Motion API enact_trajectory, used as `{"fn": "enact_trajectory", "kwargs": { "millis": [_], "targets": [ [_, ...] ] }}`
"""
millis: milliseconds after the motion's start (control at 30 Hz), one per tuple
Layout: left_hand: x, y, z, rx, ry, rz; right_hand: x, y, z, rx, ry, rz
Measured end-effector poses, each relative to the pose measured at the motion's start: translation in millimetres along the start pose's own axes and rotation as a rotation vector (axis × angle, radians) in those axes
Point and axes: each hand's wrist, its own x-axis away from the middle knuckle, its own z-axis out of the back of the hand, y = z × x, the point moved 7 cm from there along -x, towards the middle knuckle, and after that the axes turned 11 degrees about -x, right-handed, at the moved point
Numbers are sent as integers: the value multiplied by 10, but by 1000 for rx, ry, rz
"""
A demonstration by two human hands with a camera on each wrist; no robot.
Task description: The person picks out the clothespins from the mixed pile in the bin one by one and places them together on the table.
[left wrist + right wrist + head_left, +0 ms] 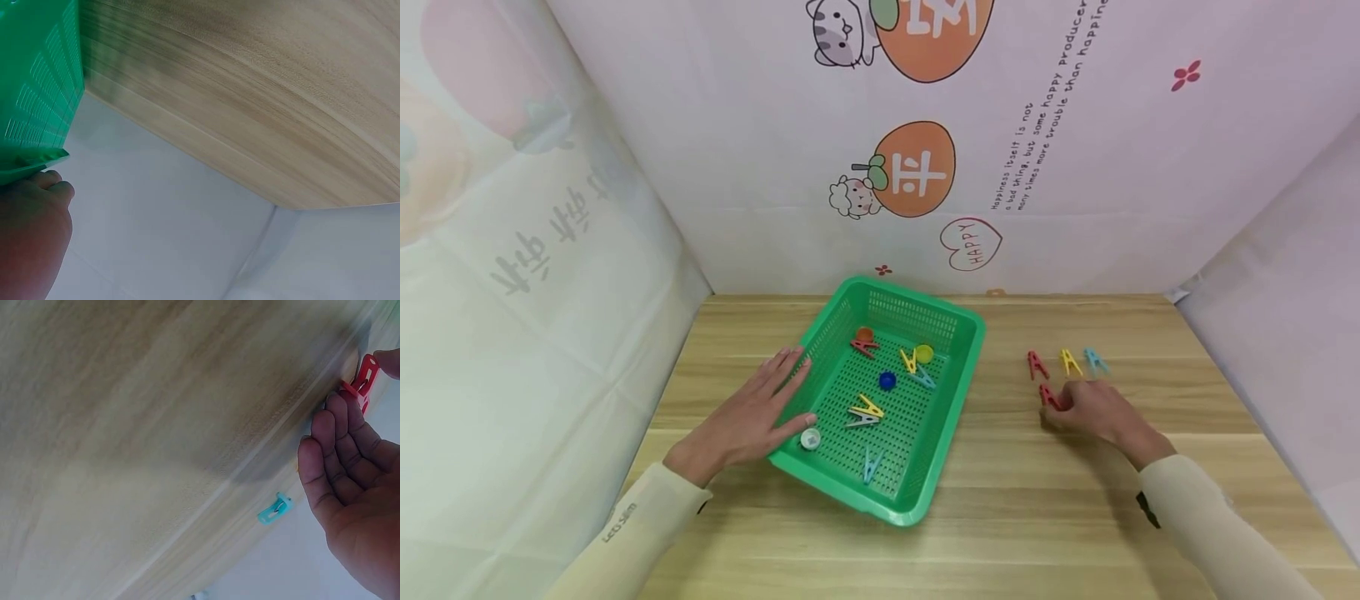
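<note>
Clip (1049, 397) at right-hand fingertips, basket (962, 387) well to its left

I am watching the right hand (1101, 408) pinching this red clip between thumb and fingers, right of centre in the head frame. The right wrist view is showing the other fingers curving loosely beside it. The clip is sitting at the hand's left tip, its long axis running from upper left to lower right, its lower part going out of sight behind the fingers. Whether it is touching the table (1015, 508), I am not able to tell.

Just above the hand, three more are lying in a row: other red clip (1037, 365) nearest the held one, then yellow clip (1070, 363), then blue clip (1096, 361). The right hand is being the nearer one to all four.

The left hand (745, 421) is resting at the basket's left rim, fingers nearly straight, thumb reaching over beside the white cap (810, 438). I am seeing no clip or cap in it; how firmly it is steadying the rim, I am not able to judge.

For any move leftward, I am judging the basket's right wall to be the obstacle: it is standing between the held clip and the grey clip (865, 419), dark blue cap (887, 381) and orange cap (865, 334) inside.
</note>
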Motion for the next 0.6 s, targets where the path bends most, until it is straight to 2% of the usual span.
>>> {"fn": "enact_trajectory", "kwargs": {
  "millis": [200, 367, 600],
  "targets": [
    [4, -4, 4, -6, -1, -2, 16, -14, -14, 12, -1, 11],
    [3, -10, -1, 2, -34, 11, 33, -40, -3, 11, -1, 14],
    [-1, -9, -5, 2, -35, 10, 41, -64, 144, 41, -4, 33]
  ]
}}
